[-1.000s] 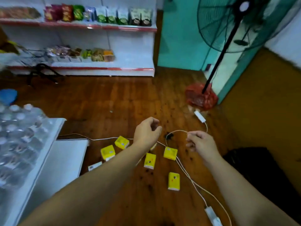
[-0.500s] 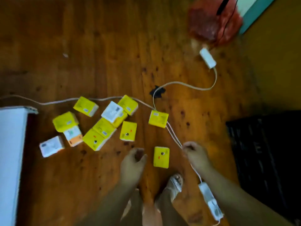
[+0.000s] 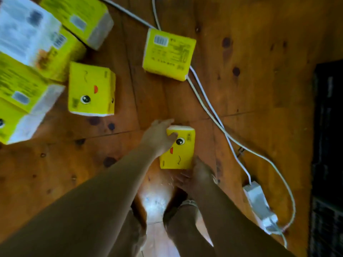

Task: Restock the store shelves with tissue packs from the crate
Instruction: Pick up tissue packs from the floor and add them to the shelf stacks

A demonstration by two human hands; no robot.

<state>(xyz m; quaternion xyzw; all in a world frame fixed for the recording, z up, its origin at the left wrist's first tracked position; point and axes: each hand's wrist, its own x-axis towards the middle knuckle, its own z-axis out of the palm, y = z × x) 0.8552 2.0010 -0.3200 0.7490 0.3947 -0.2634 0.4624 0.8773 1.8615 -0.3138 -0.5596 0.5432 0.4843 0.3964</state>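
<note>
Several yellow tissue packs lie scattered on the wooden floor (image 3: 259, 52). My left hand (image 3: 159, 139) grips the nearest tissue pack (image 3: 181, 152), a yellow one with a cartoon face; the thumb lies on its top face and the fingers reach round its far left corner. My right hand (image 3: 197, 172) is blurred and sits at the pack's near right corner, fingers spread low along the near edge. Another face-up pack (image 3: 91, 89) and a label-up pack (image 3: 168, 53) lie beyond. The black crate (image 3: 328, 145) stands at the right edge.
White cables (image 3: 209, 108) run across the floor past the packs to a white power adapter (image 3: 259, 203) on the right. A pile of yellow packs (image 3: 24, 89) and a white pack (image 3: 24, 28) fills the upper left. My feet (image 3: 185, 208) stand just below the hands.
The view has dropped close to the floor. My left hand moved onto the nearest yellow pack and took hold of it. My right hand left the cable and came to the pack's near corner.
</note>
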